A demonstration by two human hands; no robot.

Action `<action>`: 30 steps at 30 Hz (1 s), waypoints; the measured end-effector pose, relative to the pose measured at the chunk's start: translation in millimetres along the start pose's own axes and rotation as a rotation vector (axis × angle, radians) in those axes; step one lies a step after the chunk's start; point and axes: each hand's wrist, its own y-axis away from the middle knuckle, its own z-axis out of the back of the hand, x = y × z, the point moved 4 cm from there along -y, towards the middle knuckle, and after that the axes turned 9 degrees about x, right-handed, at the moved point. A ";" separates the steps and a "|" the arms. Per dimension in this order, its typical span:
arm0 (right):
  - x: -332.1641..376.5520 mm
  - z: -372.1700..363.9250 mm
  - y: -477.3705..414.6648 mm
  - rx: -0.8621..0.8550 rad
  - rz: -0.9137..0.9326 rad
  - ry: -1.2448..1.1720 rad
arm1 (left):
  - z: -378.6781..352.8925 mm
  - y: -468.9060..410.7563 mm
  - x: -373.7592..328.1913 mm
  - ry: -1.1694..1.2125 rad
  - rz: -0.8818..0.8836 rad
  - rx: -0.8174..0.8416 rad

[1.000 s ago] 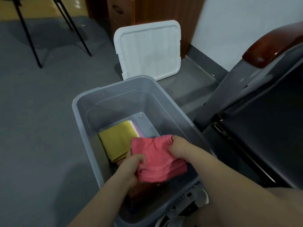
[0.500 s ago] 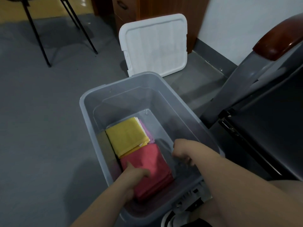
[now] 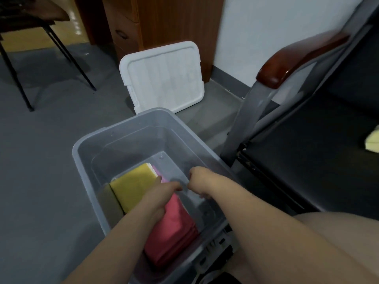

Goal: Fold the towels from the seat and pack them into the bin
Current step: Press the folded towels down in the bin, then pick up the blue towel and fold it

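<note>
A clear grey bin (image 3: 86, 140) stands on the floor in front of me. Inside lies a folded yellow towel (image 3: 131, 187), with a pink one (image 3: 159, 174) peeking out beneath it. A folded red towel (image 3: 172, 232) lies just nearer to me. My left hand (image 3: 162, 193) rests on the red towel's far end, fingers reaching down between it and the yellow one. Beside it, my right hand (image 3: 196, 181) hovers inside the bin, loosely curled, with nothing in it. A pale yellow towel (image 3: 372, 142) lies on the black seat (image 3: 307, 160) at the right edge.
The bin's white lid (image 3: 164, 76) leans against a wooden cabinet (image 3: 153, 21) behind the bin. The seat's grey frame and brown armrest (image 3: 297, 60) rise close to the bin's right side. Black chair legs (image 3: 67, 54) stand at the far left on grey floor.
Both hands lowered the red towel into the bin beside the yellow one. My right hand let go of it and my left hand slid to its far end.
</note>
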 end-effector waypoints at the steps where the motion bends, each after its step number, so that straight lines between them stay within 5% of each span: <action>1: 1.9 13.6 6.4 -0.066 0.013 -0.019 | -14.1 4.1 -14.6 -0.010 -0.044 0.020; 5: -6.1 83.5 50.1 -0.399 0.114 -0.126 | -55.5 13.2 -72.1 -0.066 -0.168 0.057; 12: -103.5 154.6 151.5 -0.497 -0.004 -0.178 | -173.3 22.0 -123.9 -0.115 -0.225 0.315; 20: -275.3 132.9 244.5 -0.703 -0.216 -0.587 | -364.0 64.9 -114.1 -0.395 -0.238 0.529; 25: -374.0 104.6 286.9 -1.018 -0.293 -0.933 | -463.5 106.2 -91.7 -0.564 -0.235 0.690; 30: -441.0 76.5 305.9 -1.296 -0.465 -0.838 | -525.1 116.0 -56.8 -0.771 -0.395 0.831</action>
